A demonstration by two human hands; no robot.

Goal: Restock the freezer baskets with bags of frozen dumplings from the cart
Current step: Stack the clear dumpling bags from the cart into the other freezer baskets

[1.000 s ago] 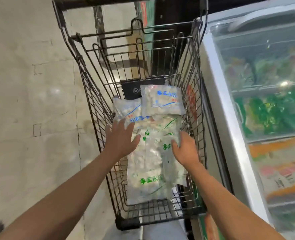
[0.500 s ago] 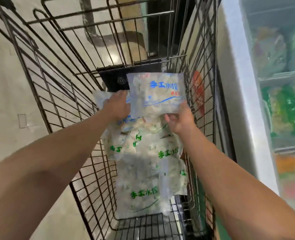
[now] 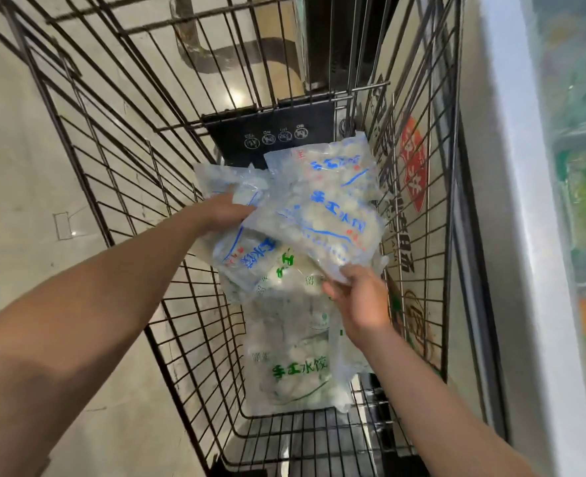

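— What's changed since half a second ago?

— I've tipped the top blue-print bag (image 3: 322, 208) up off the pile; it lay flat against the cart's back panel, and now it slants, near corner lowest. My view has also dropped closer into the cart (image 3: 119, 160).

— How are your hands set?

— Apart, one on each side of the load. My right hand (image 3: 360, 301) pinches the near corner of that top bag, thumb on the plastic. My left hand (image 3: 221, 211) reaches under its far left edge, fingers tucked between it and a second blue-print bag (image 3: 240, 253) beneath. Whether those fingers grip the second bag or only prop it, I cannot tell.

— Why hold it that way?

— I think frozen dumplings shift inside slack plastic, so a hand at each end keeps the bag from sagging and lets me peel it clear of the ones below.

— And the remaining stock?

— Green-print bags (image 3: 295, 366) lie on the cart floor, under the blue ones. The freezer (image 3: 511, 235) stands just to my right, its lid closed as far as I can judge, so nothing is in a basket yet.
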